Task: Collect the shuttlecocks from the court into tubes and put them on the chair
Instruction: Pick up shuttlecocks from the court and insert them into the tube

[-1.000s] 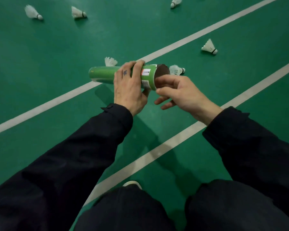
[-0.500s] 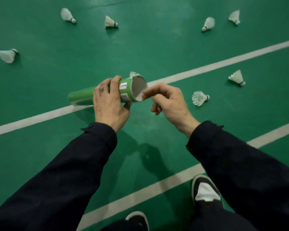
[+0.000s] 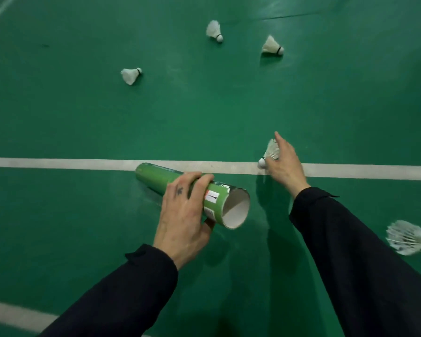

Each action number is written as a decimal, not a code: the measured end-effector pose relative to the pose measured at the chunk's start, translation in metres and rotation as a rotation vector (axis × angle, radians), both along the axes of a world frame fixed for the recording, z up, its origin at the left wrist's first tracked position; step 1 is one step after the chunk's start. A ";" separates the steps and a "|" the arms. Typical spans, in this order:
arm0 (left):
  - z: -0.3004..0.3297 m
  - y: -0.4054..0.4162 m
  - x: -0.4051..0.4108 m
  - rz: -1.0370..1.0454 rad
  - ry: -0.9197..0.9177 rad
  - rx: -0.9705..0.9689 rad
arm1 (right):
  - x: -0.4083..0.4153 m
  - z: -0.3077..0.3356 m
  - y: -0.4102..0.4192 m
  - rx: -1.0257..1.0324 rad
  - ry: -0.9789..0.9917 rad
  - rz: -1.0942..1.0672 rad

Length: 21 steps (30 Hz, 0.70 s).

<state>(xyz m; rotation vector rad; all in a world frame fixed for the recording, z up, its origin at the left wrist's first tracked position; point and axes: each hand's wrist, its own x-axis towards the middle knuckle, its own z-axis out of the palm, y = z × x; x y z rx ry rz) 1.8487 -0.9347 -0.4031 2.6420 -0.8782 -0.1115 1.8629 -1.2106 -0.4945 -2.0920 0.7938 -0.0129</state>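
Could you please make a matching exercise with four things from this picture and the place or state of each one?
Things:
1. tube
2. shuttlecock at the line
3. worn shuttlecock
4. right hand

Places or states:
A. at the right edge, on the floor
B. held in the left hand, open end toward the camera
C. cork over the white line
D. reaching for a shuttlecock

Pairs: 1-B, 2-C, 3-A, 4-D

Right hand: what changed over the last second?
The right hand left the open mouth of the green tube and reached out to a shuttlecock at the white line, closing round it. The left hand grips the tube as before.
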 end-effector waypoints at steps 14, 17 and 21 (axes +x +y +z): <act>0.012 -0.088 -0.004 -0.047 0.017 0.028 | -0.170 0.097 0.042 0.219 -0.815 -0.294; 0.019 -0.090 -0.020 -0.154 -0.017 0.043 | -0.186 0.103 0.057 -0.039 -0.682 -0.055; 0.023 -0.082 -0.035 -0.225 -0.070 0.056 | -0.189 0.137 0.064 -0.143 -0.300 0.277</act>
